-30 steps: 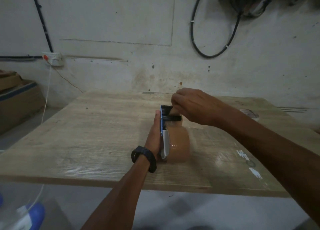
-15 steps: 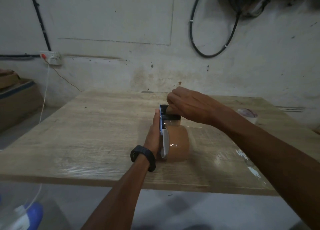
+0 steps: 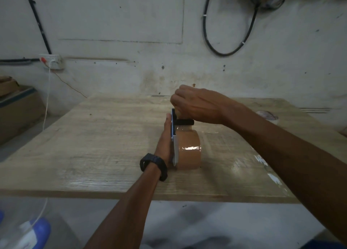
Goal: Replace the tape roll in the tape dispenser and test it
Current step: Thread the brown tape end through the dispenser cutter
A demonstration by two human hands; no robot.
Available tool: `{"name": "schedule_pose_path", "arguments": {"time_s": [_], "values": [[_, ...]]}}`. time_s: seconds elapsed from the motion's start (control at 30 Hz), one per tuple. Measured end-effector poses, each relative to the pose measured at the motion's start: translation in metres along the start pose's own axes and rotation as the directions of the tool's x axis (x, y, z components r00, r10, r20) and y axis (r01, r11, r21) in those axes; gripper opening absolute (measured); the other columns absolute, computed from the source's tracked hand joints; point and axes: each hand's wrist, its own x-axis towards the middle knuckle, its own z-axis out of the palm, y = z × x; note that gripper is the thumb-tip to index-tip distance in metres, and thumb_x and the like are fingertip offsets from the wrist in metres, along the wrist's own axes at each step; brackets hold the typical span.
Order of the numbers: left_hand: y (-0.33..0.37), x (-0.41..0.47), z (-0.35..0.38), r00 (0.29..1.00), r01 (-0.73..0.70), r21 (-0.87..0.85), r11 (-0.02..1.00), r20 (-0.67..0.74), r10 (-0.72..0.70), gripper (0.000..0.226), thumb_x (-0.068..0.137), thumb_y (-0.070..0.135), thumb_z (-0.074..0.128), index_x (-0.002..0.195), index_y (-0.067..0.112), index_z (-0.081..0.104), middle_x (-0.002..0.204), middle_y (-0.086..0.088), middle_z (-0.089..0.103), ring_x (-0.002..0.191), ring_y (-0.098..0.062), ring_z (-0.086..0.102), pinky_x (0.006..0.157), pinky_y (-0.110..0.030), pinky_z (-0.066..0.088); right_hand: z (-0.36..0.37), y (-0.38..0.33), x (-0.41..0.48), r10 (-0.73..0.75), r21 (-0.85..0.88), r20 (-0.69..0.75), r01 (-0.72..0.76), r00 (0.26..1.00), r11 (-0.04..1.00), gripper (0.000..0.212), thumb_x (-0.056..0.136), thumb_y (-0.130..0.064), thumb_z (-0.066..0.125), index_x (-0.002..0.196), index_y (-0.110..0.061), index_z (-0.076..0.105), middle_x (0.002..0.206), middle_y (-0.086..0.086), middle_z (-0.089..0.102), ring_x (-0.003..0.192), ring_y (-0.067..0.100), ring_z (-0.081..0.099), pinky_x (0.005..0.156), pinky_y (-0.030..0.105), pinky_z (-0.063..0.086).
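Note:
A blue and black tape dispenser (image 3: 173, 125) stands on edge in the middle of the wooden table (image 3: 93, 136), with a full brown tape roll (image 3: 188, 153) mounted on its near end. My left hand (image 3: 166, 141) lies flat against the dispenser's left side and steadies it. My right hand (image 3: 197, 104) is closed above the dispenser's far end, pinching the tape's free end just over the black roller bar. The tape strip itself is mostly hidden under my fingers.
An old, nearly spent tape roll (image 3: 267, 116) lies at the table's far right. Shiny tape strips (image 3: 270, 173) stick to the tabletop on the right. A cardboard box (image 3: 16, 109) stands on the floor at left, and a white cable (image 3: 47, 102) hangs from the wall socket.
My right hand has lifted up and slightly away from the dispenser's far end, uncovering the black roller bar. My left hand and the dispenser have stayed where they were.

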Motion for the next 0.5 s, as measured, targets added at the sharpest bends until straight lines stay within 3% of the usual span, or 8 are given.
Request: {"name": "schedule_pose_path", "arguments": {"time_s": [0.07, 0.13, 0.3, 0.5], "values": [[0.000, -0.001, 0.000, 1.000, 0.017, -0.001, 1.000, 0.021, -0.017, 0.074, 0.085, 0.081, 0.037, 0.100, 0.017, 0.071, 0.077, -0.007, 0.074, 0.069, -0.022, 0.068, 0.073, -0.039, 0.051, 0.001, 0.001, 0.005, -0.010, -0.020, -0.022, 0.009, 1.000, 1.000, 0.019, 0.096, -0.015, 0.054, 0.108, -0.001, 0.059, 0.101, 0.017, 0.063, 0.085, 0.020, 0.048, 0.069, 0.029, 0.042], [-0.001, -0.002, -0.002, 0.997, 0.063, -0.039, 0.997, 0.049, -0.061, 0.078, 0.082, 0.084, 0.038, 0.102, 0.016, 0.071, 0.080, -0.007, 0.074, 0.068, -0.022, 0.069, 0.071, -0.037, 0.051, 0.003, 0.003, 0.009, 0.025, 0.016, -0.030, -0.025, 0.999, 1.000, 0.012, 0.099, -0.012, 0.056, 0.108, -0.004, 0.060, 0.103, 0.014, 0.064, 0.085, 0.014, 0.041, 0.072, 0.026, 0.039], [0.001, -0.002, -0.001, 0.996, 0.023, -0.042, 0.999, 0.089, -0.019, 0.073, 0.079, 0.078, 0.036, 0.102, 0.016, 0.068, 0.074, -0.002, 0.074, 0.065, -0.017, 0.069, 0.069, -0.035, 0.052, 0.003, 0.014, 0.003, 0.227, 0.222, 0.015, -0.224, 0.974, 0.949, 0.012, 0.100, -0.010, 0.056, 0.110, -0.008, 0.062, 0.106, 0.007, 0.061, 0.091, 0.011, 0.048, 0.078, 0.023, 0.040], [-0.001, -0.002, 0.000, 0.997, 0.018, -0.011, 1.000, 0.077, -0.017, 0.071, 0.089, 0.076, 0.030, 0.107, 0.020, 0.069, 0.079, -0.004, 0.076, 0.072, -0.020, 0.071, 0.078, -0.040, 0.052, 0.003, 0.018, -0.003, 0.305, 0.319, 0.044, -0.302, 0.952, 0.898, 0.019, 0.093, 0.007, 0.060, 0.101, -0.010, 0.064, 0.094, -0.004, 0.056, 0.085, 0.013, 0.057, 0.070, 0.014, 0.042]]}}
